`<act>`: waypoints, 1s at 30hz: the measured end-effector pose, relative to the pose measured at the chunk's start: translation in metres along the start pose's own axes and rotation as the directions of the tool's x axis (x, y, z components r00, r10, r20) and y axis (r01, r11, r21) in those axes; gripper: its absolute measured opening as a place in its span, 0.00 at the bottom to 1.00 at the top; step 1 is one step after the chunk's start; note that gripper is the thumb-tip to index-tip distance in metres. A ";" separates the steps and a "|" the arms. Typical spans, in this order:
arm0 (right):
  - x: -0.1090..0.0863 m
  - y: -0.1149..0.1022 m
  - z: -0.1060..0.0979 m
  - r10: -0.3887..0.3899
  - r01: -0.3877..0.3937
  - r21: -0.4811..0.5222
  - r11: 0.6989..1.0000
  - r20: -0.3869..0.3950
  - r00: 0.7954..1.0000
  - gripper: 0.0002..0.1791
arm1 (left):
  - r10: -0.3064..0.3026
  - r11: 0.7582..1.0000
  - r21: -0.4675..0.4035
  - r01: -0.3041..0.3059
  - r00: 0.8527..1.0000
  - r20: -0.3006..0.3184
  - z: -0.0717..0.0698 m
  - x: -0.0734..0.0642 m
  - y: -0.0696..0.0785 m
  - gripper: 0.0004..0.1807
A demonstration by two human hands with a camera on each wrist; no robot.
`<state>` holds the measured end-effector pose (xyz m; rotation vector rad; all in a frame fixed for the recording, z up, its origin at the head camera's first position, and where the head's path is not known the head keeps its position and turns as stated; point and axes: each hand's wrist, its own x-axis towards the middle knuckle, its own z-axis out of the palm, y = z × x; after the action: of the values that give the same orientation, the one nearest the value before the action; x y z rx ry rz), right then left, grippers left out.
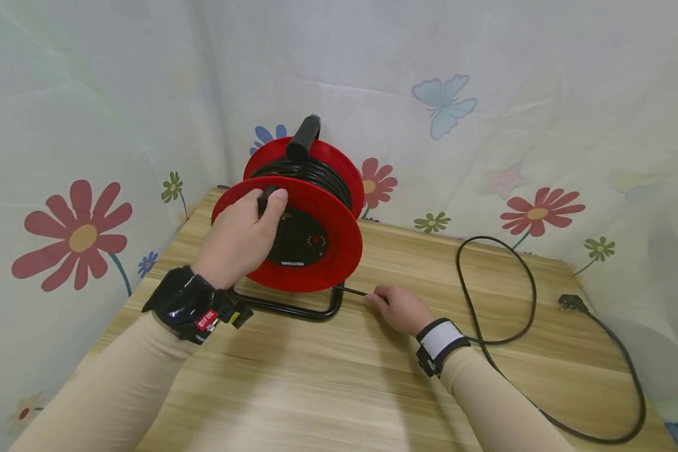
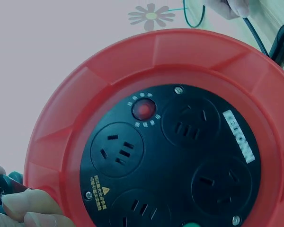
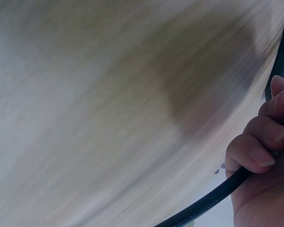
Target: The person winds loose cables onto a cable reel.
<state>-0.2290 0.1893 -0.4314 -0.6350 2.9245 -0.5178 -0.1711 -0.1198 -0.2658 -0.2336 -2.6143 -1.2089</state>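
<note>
A red cable reel stands on a black tubular frame at the left of the table, black cord wound between its two discs. Its front disc carries a black socket panel with a red switch. My left hand grips the small black crank knob at the disc's upper edge. Low to the right of the reel, my right hand holds the black cord that runs out from the reel's underside. In the right wrist view the fingers curl round the cord.
Loose cord loops across the right side of the wooden table. It ends in a black plug near the right edge. A pale flower-printed curtain hangs close behind and beside the table. A black carrying handle tops the reel.
</note>
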 end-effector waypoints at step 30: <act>0.019 -0.019 0.010 -0.073 0.074 0.037 0.997 -0.032 0.997 0.15 | 0.082 0.984 0.160 -0.084 0.996 0.022 0.044 0.001 0.026 0.20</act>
<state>-0.2378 0.1623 -0.4348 -0.7388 2.9210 -0.5940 -0.1729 -0.0695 -0.2740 -0.3180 -2.6690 -0.9667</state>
